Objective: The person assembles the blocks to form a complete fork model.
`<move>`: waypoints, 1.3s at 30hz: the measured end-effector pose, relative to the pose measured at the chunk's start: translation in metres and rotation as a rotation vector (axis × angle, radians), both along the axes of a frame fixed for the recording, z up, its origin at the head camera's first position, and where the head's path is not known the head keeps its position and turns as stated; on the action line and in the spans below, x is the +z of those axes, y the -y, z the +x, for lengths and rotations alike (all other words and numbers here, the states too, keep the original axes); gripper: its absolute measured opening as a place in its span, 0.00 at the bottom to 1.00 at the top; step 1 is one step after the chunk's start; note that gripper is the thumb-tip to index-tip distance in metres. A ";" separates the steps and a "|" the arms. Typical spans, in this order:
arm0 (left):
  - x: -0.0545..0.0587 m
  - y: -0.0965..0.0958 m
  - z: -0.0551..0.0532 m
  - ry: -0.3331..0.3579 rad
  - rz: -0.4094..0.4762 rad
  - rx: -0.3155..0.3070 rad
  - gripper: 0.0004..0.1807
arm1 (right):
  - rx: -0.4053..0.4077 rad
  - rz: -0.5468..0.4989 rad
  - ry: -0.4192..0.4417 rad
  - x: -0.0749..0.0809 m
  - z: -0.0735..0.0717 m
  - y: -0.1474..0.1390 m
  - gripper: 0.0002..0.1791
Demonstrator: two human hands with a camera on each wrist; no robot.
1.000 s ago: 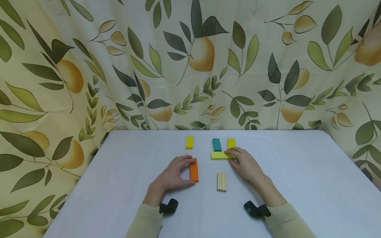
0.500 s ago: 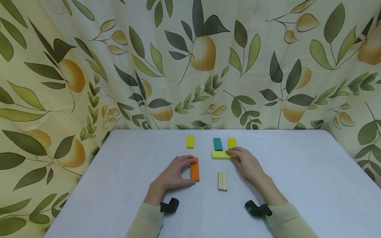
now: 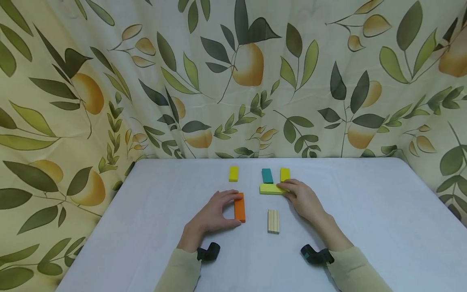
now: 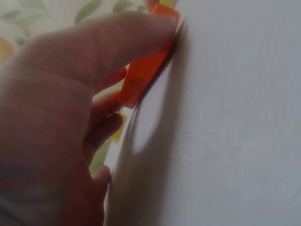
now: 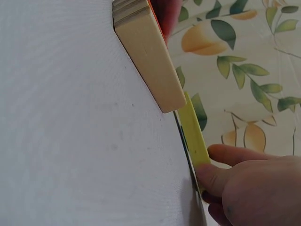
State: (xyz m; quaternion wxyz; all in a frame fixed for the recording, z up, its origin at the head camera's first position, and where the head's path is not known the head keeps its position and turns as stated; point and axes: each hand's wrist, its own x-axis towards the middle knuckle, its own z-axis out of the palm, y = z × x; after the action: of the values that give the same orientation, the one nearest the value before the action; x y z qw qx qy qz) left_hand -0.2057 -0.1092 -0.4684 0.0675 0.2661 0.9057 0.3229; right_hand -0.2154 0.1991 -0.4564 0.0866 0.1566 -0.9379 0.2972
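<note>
Thumb and fingers of my left hand [image 3: 211, 213] span the long orange block [image 3: 239, 207], gripping it by its near and far ends. The left wrist view shows the thumb pressed to the near end of this orange block [image 4: 146, 70], close over the white surface. My right hand [image 3: 303, 200] pinches the right end of a yellow-green block [image 3: 270, 189], which lies crosswise. In the right wrist view, thumb and fingertips meet on the yellow-green block [image 5: 194, 132]. Just behind it are a teal block [image 3: 267, 176] and a yellow block [image 3: 285, 174], partly covered by the right hand.
A ridged, natural-wood block [image 3: 273, 221] lies between the hands, nearer the person. Another yellow block [image 3: 233, 173] lies at the back, beyond the left hand. All are on a table with a white cloth [image 3: 365, 227]. A leaf-and-fruit patterned curtain [image 3: 233, 101] hangs behind.
Only the head view has shifted slightly. Both hands keep their hold on the same blocks, and the other blocks lie as before.
</note>
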 end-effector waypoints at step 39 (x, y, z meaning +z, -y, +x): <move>0.005 -0.025 0.000 0.031 -0.007 -0.035 0.38 | 0.010 0.035 -0.002 -0.001 -0.008 0.019 0.19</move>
State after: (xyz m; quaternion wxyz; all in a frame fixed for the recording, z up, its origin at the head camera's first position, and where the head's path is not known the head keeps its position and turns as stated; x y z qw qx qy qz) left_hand -0.2058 -0.0846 -0.4637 0.0881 0.2769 0.9009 0.3224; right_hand -0.2238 0.1798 -0.4574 0.0832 0.1630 -0.9421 0.2810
